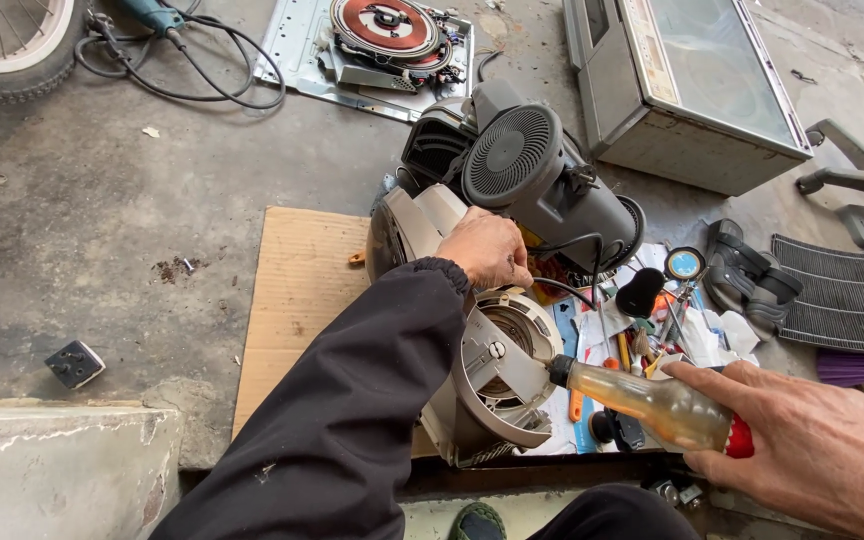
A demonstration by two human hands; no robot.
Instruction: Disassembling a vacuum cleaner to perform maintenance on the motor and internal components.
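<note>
Both hands are busy, so we'll start there. Our left hand (489,250) sits palm-down on top of the grey fan housing (472,370), fingers curled loosely over its upper edge, steadying it more than clamping it. Our right hand (802,450) is wrapped around a small clear bottle (652,402) of yellowish-amber liquid, tilted nearly flat with its dark nozzle tip (560,371) right at the edge of the housing's round opening.

That housing is pale grey plastic, a bit grubby, lying on its side on a brown cardboard sheet (292,290) on the concrete floor. We can see curved ribs around a circular cavity with a small light-coloured hub (496,350) in the middle. Just behind it rests a dark grey motor unit (542,180) with a round slotted grille facing us.

As for packaging and labels: the bottle has a red band or cap at its base, mostly hidden under our fingers. To the right of the housing, a scatter of blue and white cards or packets (592,330) lies among small tools; the print is too small to make out. Top right, a boxy metal appliance (682,80) carries a pale strip label along its upper edge.
</note>
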